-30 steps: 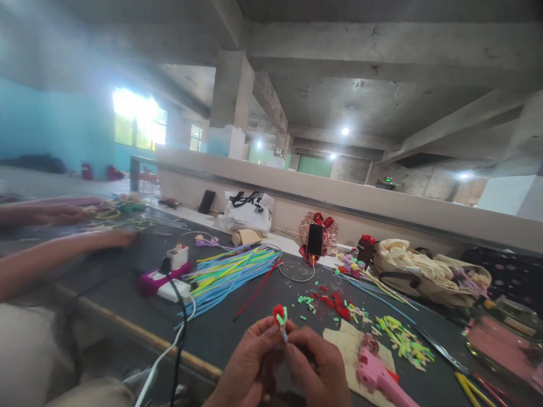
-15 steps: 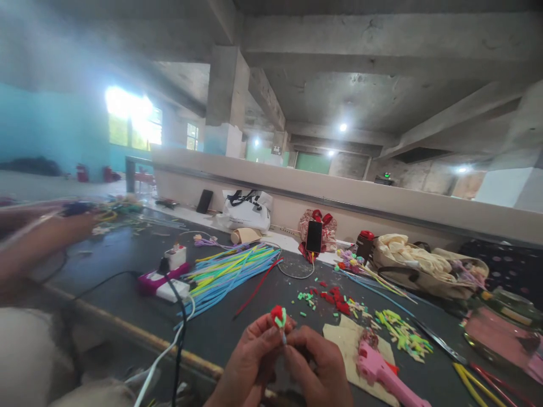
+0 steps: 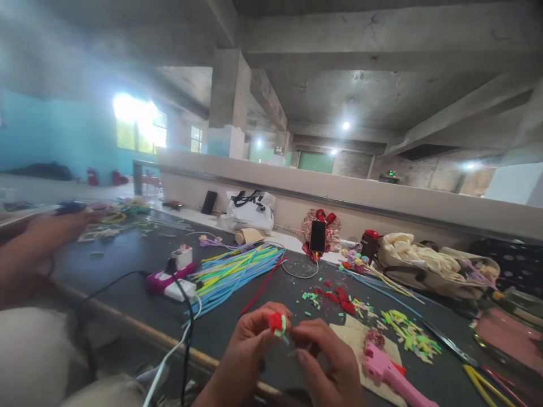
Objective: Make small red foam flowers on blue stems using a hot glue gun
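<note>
Over the table's (image 3: 127, 265) near edge, we pinch a red-and-green bud (image 3: 277, 323) with our left hand (image 3: 248, 345); our right hand (image 3: 328, 362) grips its stem. Mid-twist, we judge; next, steady turning.

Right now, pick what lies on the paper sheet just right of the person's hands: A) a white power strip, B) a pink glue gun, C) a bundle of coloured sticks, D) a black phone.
B: the pink glue gun lies on the tan paper sheet, right of the right hand.
</note>
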Demonstrator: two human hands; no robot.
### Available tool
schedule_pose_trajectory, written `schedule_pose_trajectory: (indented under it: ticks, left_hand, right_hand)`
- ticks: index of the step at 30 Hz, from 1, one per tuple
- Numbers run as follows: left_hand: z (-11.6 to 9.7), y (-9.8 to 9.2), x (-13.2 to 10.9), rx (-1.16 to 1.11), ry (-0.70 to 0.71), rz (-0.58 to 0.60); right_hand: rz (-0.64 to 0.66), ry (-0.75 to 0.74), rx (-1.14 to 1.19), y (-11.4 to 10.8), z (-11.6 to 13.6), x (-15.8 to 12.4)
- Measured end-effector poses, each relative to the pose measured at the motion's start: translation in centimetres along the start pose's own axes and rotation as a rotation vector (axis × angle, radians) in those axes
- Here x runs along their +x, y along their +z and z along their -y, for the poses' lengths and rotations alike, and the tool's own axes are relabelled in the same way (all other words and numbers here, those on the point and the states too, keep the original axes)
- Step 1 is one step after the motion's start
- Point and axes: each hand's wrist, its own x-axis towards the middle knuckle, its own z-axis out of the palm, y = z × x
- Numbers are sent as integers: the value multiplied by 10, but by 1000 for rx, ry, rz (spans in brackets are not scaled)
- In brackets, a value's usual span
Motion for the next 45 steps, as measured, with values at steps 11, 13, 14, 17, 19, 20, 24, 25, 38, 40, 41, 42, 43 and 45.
schedule_pose_trajectory:
  ticks: [11, 13, 14, 17, 19, 20, 24, 25, 38, 40, 41, 42, 43, 45]
  left_hand:
    - [2, -7, -1, 6, 79, 251]
    - [0, -7, -1, 26, 65, 260]
    - [-1, -7, -1, 30, 65, 261]
    - [-1, -6, 0, 17, 77, 250]
    - [-1, -5, 0, 13, 80, 238]
    - [-1, -4, -1, 14, 77, 237]
    - [-1, 2, -2, -15, 74, 205]
    - [-2, 3, -3, -21, 77, 192]
    - [0, -1, -2, 4, 47, 262]
    - [-1, 3, -3, -22, 57, 240]
    - [-1, 5, -4, -33, 59, 225]
    - [-1, 6, -4, -40, 61, 206]
    - [-1, 6, -5, -41, 62, 191]
    - [-1, 6, -5, -29, 50, 202]
  right_hand:
    - [-66, 68, 97, -8, -1, -6]
    - [-63, 103, 112, -10, 0, -8]
    - [-63, 107, 127, -12, 2, -9]
    - [-59, 44, 137, -15, 11, -8]
    - [-23, -55, 74, -15, 16, -7]
    - [1, -114, 28, -13, 17, -7]
    - [-88, -267, -64, 0, 15, -10]
    - [-134, -273, -60, 4, 13, -10]
    - [-188, -277, -48, 12, 7, -10]
    - [-176, -272, -55, 13, 6, -10]
    - [-169, -272, -58, 13, 5, -10]
    - [-164, -275, -58, 12, 5, -10]
    - [-162, -278, -58, 12, 4, -11]
    - [-162, -283, -54, 12, 4, -11]
